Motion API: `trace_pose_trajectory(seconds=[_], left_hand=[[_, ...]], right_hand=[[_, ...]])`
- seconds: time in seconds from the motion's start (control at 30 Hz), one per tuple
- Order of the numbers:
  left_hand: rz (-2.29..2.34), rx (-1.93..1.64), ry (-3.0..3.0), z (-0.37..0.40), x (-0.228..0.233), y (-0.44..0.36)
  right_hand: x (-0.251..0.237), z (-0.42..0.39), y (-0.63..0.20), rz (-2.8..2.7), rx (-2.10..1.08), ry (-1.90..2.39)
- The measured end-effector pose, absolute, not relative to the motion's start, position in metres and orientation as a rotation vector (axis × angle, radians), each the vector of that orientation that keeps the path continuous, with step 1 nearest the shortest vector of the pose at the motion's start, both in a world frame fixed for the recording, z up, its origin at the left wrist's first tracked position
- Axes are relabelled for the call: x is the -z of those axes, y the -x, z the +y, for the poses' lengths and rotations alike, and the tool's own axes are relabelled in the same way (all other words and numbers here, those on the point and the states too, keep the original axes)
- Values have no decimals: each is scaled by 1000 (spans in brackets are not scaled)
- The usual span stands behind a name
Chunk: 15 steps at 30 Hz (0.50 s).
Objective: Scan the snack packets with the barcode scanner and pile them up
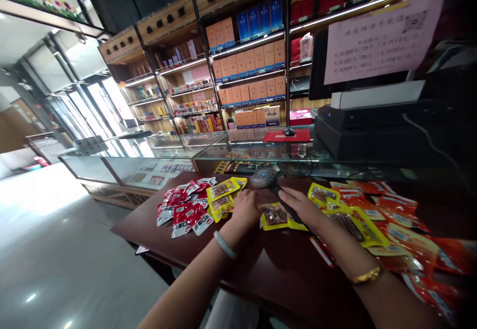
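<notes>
My right hand [301, 207] is wrapped round the dark handle of a handheld barcode scanner [264, 177], whose round head points left over the table. Below the scanner lies a yellow snack packet [276, 215] with a clear window and brown contents. At that packet's left edge, my left hand [246, 207] has its fingers curled in, pinching the edge; the fingertips are partly hidden. Just left of it is a small pile of similar yellow packets [222, 190]. More yellow packets [350, 224] lie beneath and beyond my right forearm.
Red and white packets [190, 205] are heaped on the left of the dark table [283, 269]. Orange packets [406, 219] spread along the right. Behind stand a glass counter [216, 152], a mouse [289, 132] on a red mat and a monitor with a pink paper sign [383, 41].
</notes>
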State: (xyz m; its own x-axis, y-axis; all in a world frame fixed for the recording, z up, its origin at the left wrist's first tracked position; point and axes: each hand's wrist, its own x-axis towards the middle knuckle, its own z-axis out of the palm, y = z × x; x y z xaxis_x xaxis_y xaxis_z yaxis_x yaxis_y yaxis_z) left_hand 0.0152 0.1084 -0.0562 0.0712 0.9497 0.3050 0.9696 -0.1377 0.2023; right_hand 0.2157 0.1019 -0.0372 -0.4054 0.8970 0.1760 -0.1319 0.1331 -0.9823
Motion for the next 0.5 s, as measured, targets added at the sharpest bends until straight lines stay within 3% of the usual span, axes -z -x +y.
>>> trace_pose_trajectory(seconds=[0.13,0.27,0.4,0.5], left_hand=[[-2056,241,2369,114,60,-50],[-2098,264,2436,121,57,-45],[-2381,731,2314,125,64,-24],[-2573,1441,2065,130,74,-14]], right_hand=[[38,107,-221,-1472,-1445,773],[38,112,-227,-1431,-1430,779],[34,111,-229,-1406,-1437,786],[31,106,-227,-1409,-1444,789]])
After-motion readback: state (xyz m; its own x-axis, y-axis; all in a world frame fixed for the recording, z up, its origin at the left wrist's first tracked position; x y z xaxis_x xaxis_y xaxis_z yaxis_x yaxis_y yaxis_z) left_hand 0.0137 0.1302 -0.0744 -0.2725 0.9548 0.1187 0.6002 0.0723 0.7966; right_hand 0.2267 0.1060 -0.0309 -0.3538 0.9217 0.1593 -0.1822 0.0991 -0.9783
